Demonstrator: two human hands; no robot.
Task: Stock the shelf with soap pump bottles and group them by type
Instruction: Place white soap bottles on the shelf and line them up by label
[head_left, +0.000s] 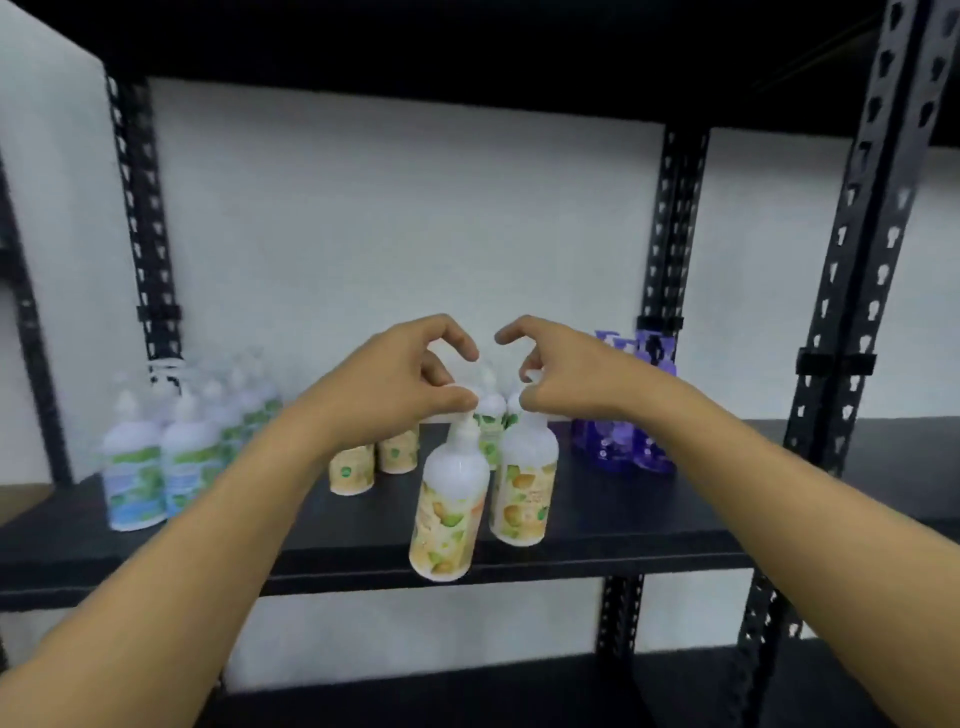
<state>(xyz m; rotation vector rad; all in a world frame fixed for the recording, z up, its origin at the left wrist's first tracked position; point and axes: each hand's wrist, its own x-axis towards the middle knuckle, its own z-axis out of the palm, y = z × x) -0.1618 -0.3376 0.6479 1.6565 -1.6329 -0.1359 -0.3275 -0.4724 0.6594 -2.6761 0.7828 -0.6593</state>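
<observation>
- The left hand (410, 379) pinched the pump head of a yellow-labelled bottle (449, 512), its grip grasping the white nozzle, the bottle tilted over the front edge of the shelf (649, 525)
- The right hand (563, 371) grasped the pump of a second yellow bottle (522, 486) just beside it, standing on the shelf
- Best judged: lower each base flat before letting go, and slide both back toward the yellow group (374, 462) behind
- The green-labelled bottles (166, 467) stood well to the left and the purple bottles (623, 441) to the right, so the types should stay apart
</observation>
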